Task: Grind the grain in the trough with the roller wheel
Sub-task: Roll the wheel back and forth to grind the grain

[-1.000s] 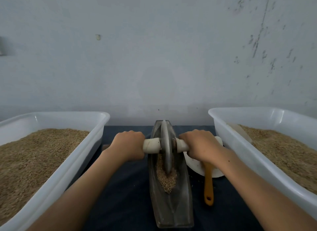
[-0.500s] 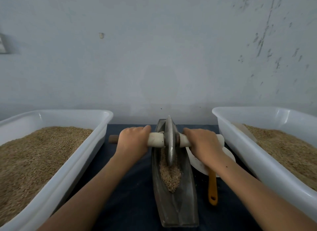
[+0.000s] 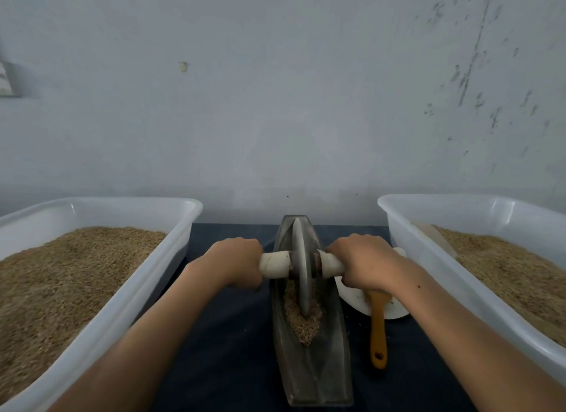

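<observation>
Between your hands, the roller wheel stands upright in the trough, its edge in the grain. Your left hand is wrapped around the handle on its side, and your right hand curls over the opposite end. Beneath your right hand, an orange-handled brush rests on a white plate. Outside each forearm sits a white bin of grain.

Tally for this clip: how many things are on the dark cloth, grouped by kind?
White plastic tubs of grain: 2
Metal trough with grain: 1
Roller wheel, gripped by left hand and right hand: 1
White dish: 1
Orange-handled tool: 1
Total: 6
</observation>
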The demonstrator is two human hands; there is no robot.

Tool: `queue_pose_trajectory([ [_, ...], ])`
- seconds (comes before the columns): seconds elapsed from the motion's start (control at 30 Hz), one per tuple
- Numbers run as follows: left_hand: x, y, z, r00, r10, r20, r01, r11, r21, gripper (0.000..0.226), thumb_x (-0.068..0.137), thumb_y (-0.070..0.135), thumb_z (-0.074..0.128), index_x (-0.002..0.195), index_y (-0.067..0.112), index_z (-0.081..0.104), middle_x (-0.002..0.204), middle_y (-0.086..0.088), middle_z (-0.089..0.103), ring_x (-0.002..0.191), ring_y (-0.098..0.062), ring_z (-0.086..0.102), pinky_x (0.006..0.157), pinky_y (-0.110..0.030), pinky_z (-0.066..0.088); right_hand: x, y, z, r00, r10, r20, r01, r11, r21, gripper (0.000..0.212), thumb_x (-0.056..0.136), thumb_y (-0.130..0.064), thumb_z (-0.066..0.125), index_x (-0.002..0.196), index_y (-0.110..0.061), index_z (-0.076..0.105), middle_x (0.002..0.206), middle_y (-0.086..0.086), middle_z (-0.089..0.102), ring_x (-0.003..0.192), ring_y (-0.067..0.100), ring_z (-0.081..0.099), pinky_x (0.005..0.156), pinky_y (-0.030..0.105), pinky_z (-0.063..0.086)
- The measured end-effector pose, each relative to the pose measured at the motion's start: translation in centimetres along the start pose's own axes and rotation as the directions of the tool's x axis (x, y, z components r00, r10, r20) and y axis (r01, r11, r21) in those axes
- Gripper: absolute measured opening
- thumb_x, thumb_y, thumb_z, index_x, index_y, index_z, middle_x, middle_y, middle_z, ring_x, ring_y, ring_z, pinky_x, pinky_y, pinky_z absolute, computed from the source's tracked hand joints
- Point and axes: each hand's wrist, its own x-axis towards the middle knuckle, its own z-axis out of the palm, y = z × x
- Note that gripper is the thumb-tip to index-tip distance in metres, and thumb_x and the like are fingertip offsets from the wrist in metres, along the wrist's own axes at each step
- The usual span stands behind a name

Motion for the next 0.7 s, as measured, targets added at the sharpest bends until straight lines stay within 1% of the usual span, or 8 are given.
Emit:
queue_pose_trajectory([
  [0.07, 0.0, 0.1, 0.2, 0.998, 0.000, -0.067, 0.002, 0.999, 0.032, 0.036, 0.075, 0.031, 0.068, 0.109, 0.020, 0.058, 0.086, 0.004, 0.057, 0.078, -0.016, 0.053, 0.068, -0.029, 0.042, 0.2, 0.0, 0.3, 0.999, 0.021, -0.036, -0.021, 1.000, 0.017, 0.031, 0.082, -0.013, 0.057, 0.111, -0.026, 0.059, 0.097, 0.000, 0.063, 0.086, 0.019, 0.060, 0.066, 0.029, 0.038],
  [0.13, 0.1, 0.3, 0.5, 0.982, 0.012, -0.190, 0.005, 0.996, 0.089, 0.030, 0.078, 0.032, 0.064, 0.106, 0.022, 0.058, 0.092, 0.003, 0.061, 0.080, -0.017, 0.056, 0.066, -0.029, 0.039, 0.2, 0.0, 1.0, 0.989, 0.050, -0.140, -0.045, 0.998, 0.037, 0.022, 0.083, -0.013, 0.056, 0.099, -0.029, 0.054, 0.092, -0.003, 0.063, 0.084, 0.018, 0.060, 0.065, 0.029, 0.036],
  [0.23, 0.2, 0.6, 1.2, 0.910, 0.037, -0.412, 0.016, 0.992, 0.123, 0.017, 0.081, 0.031, 0.059, 0.096, 0.025, 0.053, 0.093, 0.004, 0.063, 0.084, -0.018, 0.059, 0.065, -0.029, 0.034, 0.3, -0.1, 2.7, 0.923, 0.075, -0.378, -0.063, 0.997, 0.046, 0.020, 0.084, -0.011, 0.054, 0.090, -0.027, 0.044, 0.083, -0.005, 0.060, 0.078, 0.019, 0.058, 0.060, 0.030, 0.030],
  [0.33, 0.2, 0.5, 1.9, 0.867, 0.026, -0.498, 0.022, 0.996, 0.091, 0.017, 0.083, 0.033, 0.058, 0.089, 0.026, 0.043, 0.089, 0.005, 0.061, 0.076, -0.014, 0.053, 0.063, -0.028, 0.032, 0.5, -0.5, 3.8, 0.865, 0.063, -0.498, -0.061, 0.998, 0.019, 0.024, 0.082, -0.007, 0.056, 0.084, -0.023, 0.038, 0.083, -0.004, 0.061, 0.073, 0.019, 0.054, 0.059, 0.030, 0.026],
  [0.43, 0.1, 0.2, 2.0, 0.883, 0.029, -0.469, 0.003, 0.998, 0.065, 0.018, 0.082, 0.035, 0.059, 0.095, 0.025, 0.050, 0.091, 0.005, 0.062, 0.081, -0.015, 0.057, 0.065, -0.028, 0.034, 0.6, -0.5, 3.3, 0.884, 0.046, -0.465, -0.057, 0.998, -0.011, 0.027, 0.083, -0.010, 0.056, 0.084, -0.025, 0.033, 0.084, -0.006, 0.060, 0.072, 0.018, 0.052, 0.060, 0.029, 0.028],
  [0.5, 0.2, 0.2, 1.6, 0.903, 0.048, -0.428, -0.009, 0.996, 0.093, 0.020, 0.081, 0.033, 0.059, 0.098, 0.024, 0.054, 0.093, 0.004, 0.063, 0.084, -0.016, 0.059, 0.066, -0.028, 0.035, 0.4, -0.2, 2.7, 0.916, 0.046, -0.398, -0.055, 0.998, -0.010, 0.024, 0.084, -0.013, 0.055, 0.086, -0.027, 0.035, 0.082, -0.005, 0.057, 0.070, 0.017, 0.048, 0.061, 0.030, 0.030],
  [0.6, 0.2, 0.2, 0.8, 0.952, 0.070, -0.298, -0.029, 0.990, 0.140, 0.024, 0.080, 0.030, 0.060, 0.102, 0.022, 0.058, 0.090, 0.004, 0.063, 0.079, -0.015, 0.057, 0.065, -0.027, 0.038, 0.0, -0.1, 1.5, 0.975, 0.042, -0.219, -0.039, 0.999, 0.017, 0.020, 0.082, -0.013, 0.055, 0.090, -0.028, 0.045, 0.089, -0.003, 0.061, 0.082, 0.020, 0.058, 0.064, 0.030, 0.035],
  [0.7, 0.0, 0.0, 0.2, 0.991, 0.073, -0.115, -0.066, 0.996, 0.064, 0.031, 0.077, 0.032, 0.067, 0.105, 0.020, 0.059, 0.080, 0.007, 0.053, 0.073, -0.011, 0.050, 0.065, -0.026, 0.038, -0.2, 0.0, 0.4, 0.999, 0.032, -0.039, -0.031, 0.999, 0.020, 0.023, 0.080, -0.012, 0.056, 0.100, -0.024, 0.057, 0.093, -0.001, 0.063, 0.083, 0.019, 0.059, 0.065, 0.028, 0.039],
])
